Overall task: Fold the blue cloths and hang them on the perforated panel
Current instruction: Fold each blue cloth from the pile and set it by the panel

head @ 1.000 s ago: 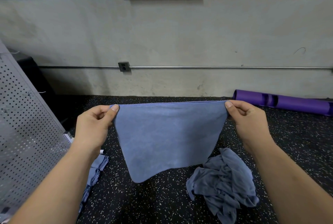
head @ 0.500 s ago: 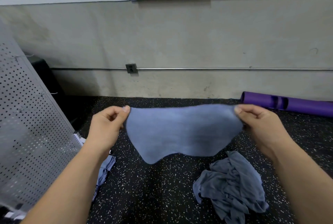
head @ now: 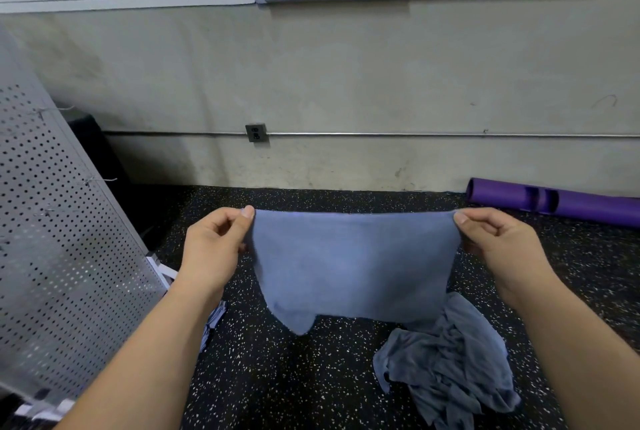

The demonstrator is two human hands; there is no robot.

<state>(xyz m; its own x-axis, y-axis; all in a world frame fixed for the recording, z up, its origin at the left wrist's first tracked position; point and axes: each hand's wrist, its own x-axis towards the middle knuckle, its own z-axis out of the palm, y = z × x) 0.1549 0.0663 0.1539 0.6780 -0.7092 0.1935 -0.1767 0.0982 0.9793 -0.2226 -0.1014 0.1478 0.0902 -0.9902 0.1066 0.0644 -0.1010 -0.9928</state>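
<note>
— Entry one?
— Cloth (head: 353, 267), blue. Hung at centre frame, stretched out by its top edge, lower edge uneven, above the floor (head: 277, 377).
— Held how?
— Pinched at the top left corner by the left hand (head: 211, 249), thumb and forefinger closed on it, other fingers curled. Pinched likewise at the top right corner by the right hand (head: 502, 249).
— Entry two?
— Pile (head: 446, 360) of blue-grey cloths, crumpled. Lay on the floor at lower right, partly behind the held one's bottom edge.
— Entry three?
— Panel (head: 52, 239), perforated, grey. Leaned along the left edge of the frame.
— Sundries?
— Blue fabric (head: 213, 320), glimpsed past the left forearm (head: 145, 343) at the Panel's foot; folded or not, could not tell. Roller (head: 554, 201), purple, lay against the wall (head: 346, 66) at right.
</note>
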